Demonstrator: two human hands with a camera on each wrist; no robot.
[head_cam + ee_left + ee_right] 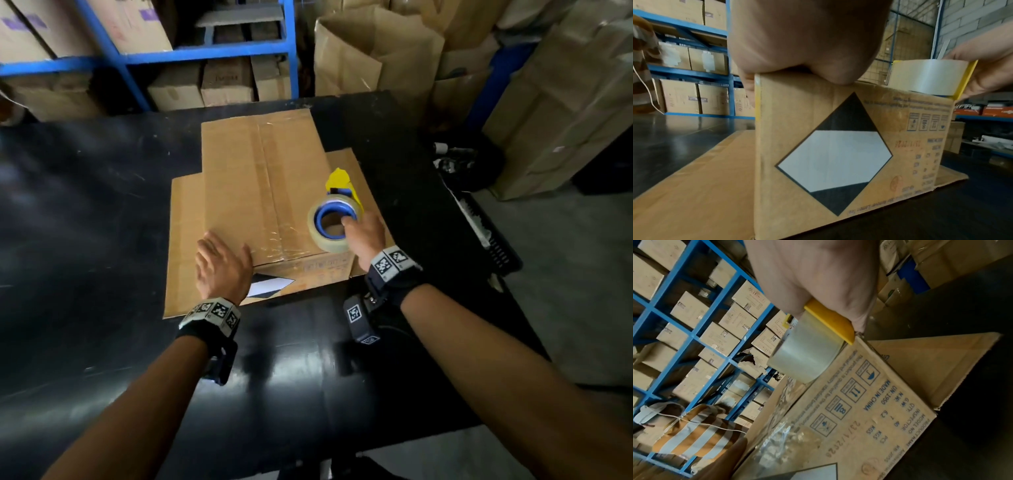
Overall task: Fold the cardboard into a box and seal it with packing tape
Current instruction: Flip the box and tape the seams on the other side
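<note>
A brown cardboard box (pixel 260 185) stands folded on the black table (pixel 85 205), its top flaps closed under shiny clear tape, with side flaps lying flat around it. Its near face shows a black and white diamond label (pixel 834 155). My left hand (pixel 221 263) lies flat with straight fingers on the box's near left top corner (pixel 760 78). My right hand (pixel 363 236) grips a roll of clear packing tape (pixel 330 222) in a yellow and blue dispenser (pixel 830 321), resting on the box's near right top edge (pixel 857 344).
Blue metal shelving (pixel 191 51) stacked with cartons runs behind the table. Large brown cartons and paper sacks (pixel 370 51) stand at the back right. A black crate (pixel 486 219) sits beside the table's right edge. A striped cloth bundle (pixel 688 428) lies on the left.
</note>
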